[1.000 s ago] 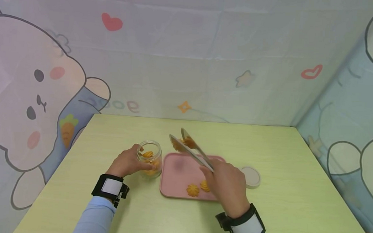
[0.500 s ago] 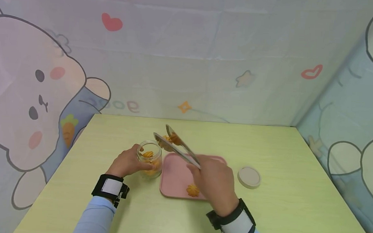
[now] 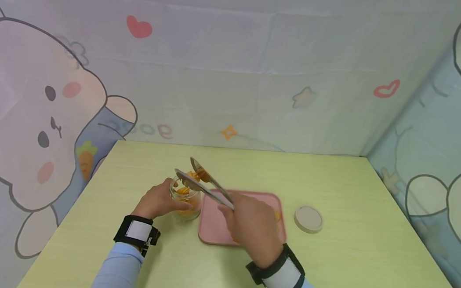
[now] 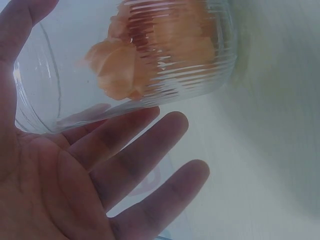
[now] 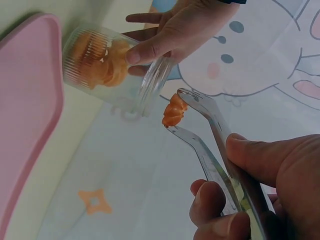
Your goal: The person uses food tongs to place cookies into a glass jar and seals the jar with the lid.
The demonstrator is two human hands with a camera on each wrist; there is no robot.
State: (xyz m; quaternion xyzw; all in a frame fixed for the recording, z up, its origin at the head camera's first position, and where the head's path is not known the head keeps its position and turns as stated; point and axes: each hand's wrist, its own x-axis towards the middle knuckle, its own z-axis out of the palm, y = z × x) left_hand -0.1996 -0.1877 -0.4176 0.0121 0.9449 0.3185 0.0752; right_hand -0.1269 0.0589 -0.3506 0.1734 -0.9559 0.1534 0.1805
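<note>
My left hand (image 3: 157, 201) holds an open glass jar (image 3: 195, 203) upright on the table, thumb across its side; the outer fingers (image 4: 165, 190) spread away from it. Several flower-shaped golden cookies (image 5: 107, 62) lie in the jar's lower part. With fingers and thumb wrapped round them, my right hand (image 3: 253, 224) grips metal tongs (image 5: 217, 132). One ridged cookie (image 5: 174, 111) is pinched between the tongs' tips, close over the jar's mouth.
Right of the jar lies a pink tray (image 3: 213, 226), partly hidden by my right hand. Part of a cookie (image 3: 277, 215) shows on it. A pale round lid (image 3: 309, 219) lies on the table past the tray. A cartoon-printed cloth (image 3: 258, 75) hangs behind the table.
My right hand has moved left, carrying the tongs and pinched cookie from above the tray to the jar's mouth. The left hand and jar have stayed in place.
</note>
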